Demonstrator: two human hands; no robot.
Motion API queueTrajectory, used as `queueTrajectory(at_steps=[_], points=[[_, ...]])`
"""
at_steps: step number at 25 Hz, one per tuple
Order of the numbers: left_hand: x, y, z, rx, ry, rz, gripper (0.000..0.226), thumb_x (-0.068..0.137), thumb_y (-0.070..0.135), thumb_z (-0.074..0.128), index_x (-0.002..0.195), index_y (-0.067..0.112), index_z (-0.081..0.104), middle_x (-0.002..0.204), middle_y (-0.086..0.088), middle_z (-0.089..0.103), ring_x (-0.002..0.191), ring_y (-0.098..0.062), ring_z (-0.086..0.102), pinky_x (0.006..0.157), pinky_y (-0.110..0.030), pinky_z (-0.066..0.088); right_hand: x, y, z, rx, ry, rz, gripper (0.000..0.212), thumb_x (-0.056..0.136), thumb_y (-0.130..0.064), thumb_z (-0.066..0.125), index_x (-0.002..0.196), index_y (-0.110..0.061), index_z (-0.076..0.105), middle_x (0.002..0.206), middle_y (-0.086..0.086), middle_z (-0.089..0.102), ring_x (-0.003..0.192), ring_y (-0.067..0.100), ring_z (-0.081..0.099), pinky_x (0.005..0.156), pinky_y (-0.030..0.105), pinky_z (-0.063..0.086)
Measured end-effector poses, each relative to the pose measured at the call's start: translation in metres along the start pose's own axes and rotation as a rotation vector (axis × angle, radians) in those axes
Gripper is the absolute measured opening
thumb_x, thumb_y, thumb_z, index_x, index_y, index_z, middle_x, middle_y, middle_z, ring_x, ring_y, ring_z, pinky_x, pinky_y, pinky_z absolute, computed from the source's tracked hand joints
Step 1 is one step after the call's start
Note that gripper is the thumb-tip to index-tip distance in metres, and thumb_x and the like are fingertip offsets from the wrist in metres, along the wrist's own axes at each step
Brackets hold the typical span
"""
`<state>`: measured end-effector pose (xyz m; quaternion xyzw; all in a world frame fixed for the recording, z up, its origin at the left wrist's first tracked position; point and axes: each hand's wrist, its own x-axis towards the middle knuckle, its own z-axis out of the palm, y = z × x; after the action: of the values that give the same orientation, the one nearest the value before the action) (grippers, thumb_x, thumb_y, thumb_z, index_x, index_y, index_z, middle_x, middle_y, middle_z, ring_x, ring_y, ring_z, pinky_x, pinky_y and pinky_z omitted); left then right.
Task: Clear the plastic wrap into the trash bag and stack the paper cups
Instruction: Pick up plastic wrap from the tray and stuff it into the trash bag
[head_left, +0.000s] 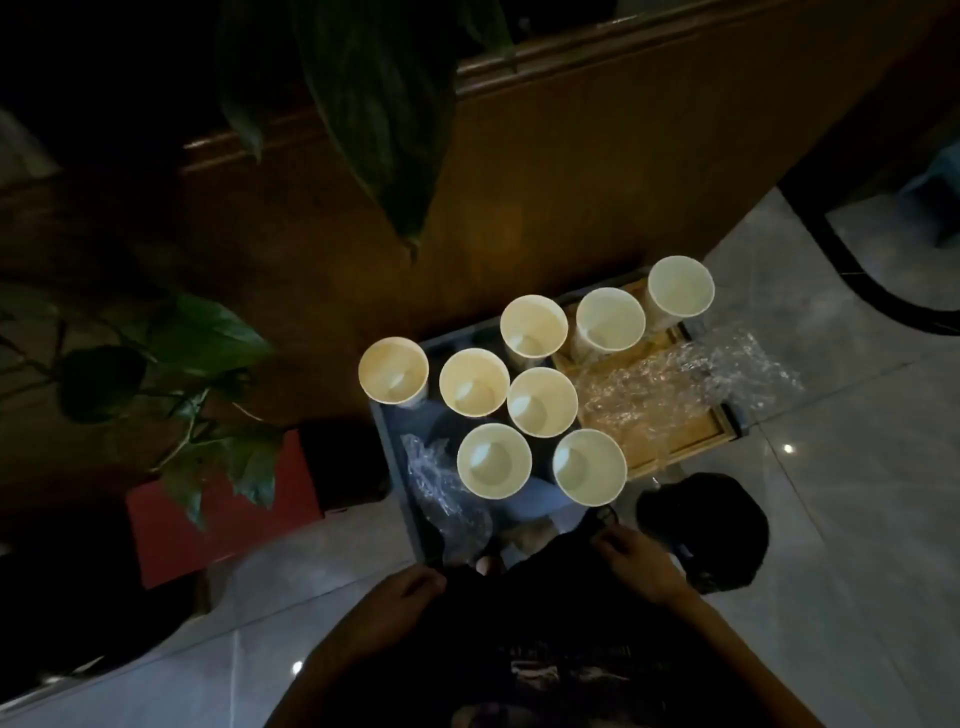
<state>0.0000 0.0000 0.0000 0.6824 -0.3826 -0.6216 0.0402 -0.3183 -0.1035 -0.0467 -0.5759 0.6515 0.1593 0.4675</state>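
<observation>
A: Where do we stand with the task?

B: Barely begun, as we judge it. Eight paper cups stand upright and separate, none nested: the leftmost cup (393, 370) sits at the far left edge of the blue surface (387, 441), the rightmost cup (680, 287) at the far end of the wooden tray (675, 457). The rest are in between, close together but each on its own.

A: And the wrap?

B: Both pieces are still out. A large sheet of plastic wrap (691, 384) lies crumpled across the tray and spills over its right edge toward the floor. A smaller wrap piece (436, 483) lies on the blue surface, just beside the near-left cups.

A: Our hands?

B: The left hand (410, 590) rests low at the near edge with fingers curled; it is too dark for us to tell whether its grip holds anything. The right hand (631, 558) seems to pinch a dark rim, which we take to be the trash bag (701, 530) lying black on the floor at the near right, just below the tray.

A: Room to move?

B: The wooden wall (571, 182) closes the far side, and plant leaves (208, 338) crowd the left. The tiled floor (857, 493) on the right is open, so we judge the large sheet has a short path to the bag. Reaching the far cups means going over the near ones, which could tip
</observation>
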Motion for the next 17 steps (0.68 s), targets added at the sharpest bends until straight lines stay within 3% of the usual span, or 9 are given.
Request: queueTrajectory(at_steps=[4, 6, 9, 11, 13, 14, 17], points=[[0.002, -0.002, -0.011, 0.008, 0.109, -0.017, 0.019, 0.097, 0.044, 0.055, 0.090, 0.033, 0.069, 0.094, 0.012, 0.072, 0.086, 0.008, 0.064, 0.073, -0.015, 0.045, -0.016, -0.014, -0.001, -0.008, 0.020, -0.067, 0.025, 0.102, -0.031, 0.053, 0.105, -0.013, 0.070, 0.111, 0.010, 0.072, 0.105, 0.024, 0.066, 0.067, 0.022, 0.031], [0.002, 0.005, -0.014, 0.018, 0.190, -0.015, 0.018, 0.096, 0.041, 0.057, 0.082, 0.035, 0.067, 0.089, 0.010, 0.072, 0.083, 0.003, 0.065, 0.075, -0.022, 0.050, -0.021, -0.023, 0.000, -0.019, -0.015, -0.107, 0.025, 0.102, -0.031, 0.053, 0.107, -0.013, 0.070, 0.110, 0.009, 0.072, 0.106, 0.023, 0.066, 0.071, 0.025, 0.035], [0.013, 0.008, -0.022, 0.090, 0.336, 0.094, 0.020, 0.093, 0.026, 0.061, 0.075, 0.036, 0.063, 0.083, 0.010, 0.071, 0.078, -0.008, 0.066, 0.077, -0.033, 0.056, -0.025, -0.042, 0.007, -0.059, -0.089, -0.169, 0.028, 0.102, -0.032, 0.053, 0.119, -0.013, 0.067, 0.119, 0.013, 0.071, 0.114, 0.029, 0.065, 0.089, 0.031, 0.047], [0.023, 0.014, -0.031, 0.200, 0.405, 0.209, 0.012, 0.088, 0.024, 0.059, 0.088, 0.036, 0.060, 0.086, 0.008, 0.067, 0.077, -0.013, 0.064, 0.071, -0.032, 0.054, -0.027, -0.061, 0.015, -0.071, -0.150, -0.259, 0.031, 0.102, -0.027, 0.054, 0.122, -0.006, 0.066, 0.121, 0.018, 0.070, 0.114, 0.032, 0.064, 0.086, 0.023, 0.044], [0.039, 0.021, -0.041, 0.374, 0.433, 0.323, 0.021, 0.086, 0.024, 0.060, 0.102, 0.036, 0.060, 0.101, 0.006, 0.062, 0.089, -0.014, 0.063, 0.070, -0.028, 0.048, -0.029, -0.083, 0.025, -0.119, -0.196, -0.316, 0.032, 0.101, -0.026, 0.055, 0.118, -0.001, 0.065, 0.117, 0.021, 0.070, 0.109, 0.033, 0.065, 0.078, 0.021, 0.041], [0.047, 0.026, -0.045, 0.474, 0.448, 0.363, 0.026, 0.085, 0.022, 0.062, 0.108, 0.034, 0.062, 0.111, 0.005, 0.060, 0.099, -0.016, 0.061, 0.075, -0.028, 0.048, -0.029, -0.094, 0.030, -0.147, -0.219, -0.343, 0.034, 0.100, -0.028, 0.056, 0.121, -0.001, 0.063, 0.118, 0.021, 0.069, 0.111, 0.034, 0.064, 0.083, 0.026, 0.045], [0.066, 0.032, -0.052, 0.815, 0.416, 0.462, 0.046, 0.082, 0.016, 0.063, 0.127, 0.024, 0.057, 0.137, -0.002, 0.047, 0.130, -0.024, 0.045, 0.097, -0.037, 0.048, -0.025, -0.116, 0.043, -0.333, -0.263, -0.442, 0.061, 0.099, -0.038, 0.055, 0.151, -0.010, 0.038, 0.128, 0.019, 0.065, 0.117, 0.036, 0.062, 0.096, 0.042, 0.050]])
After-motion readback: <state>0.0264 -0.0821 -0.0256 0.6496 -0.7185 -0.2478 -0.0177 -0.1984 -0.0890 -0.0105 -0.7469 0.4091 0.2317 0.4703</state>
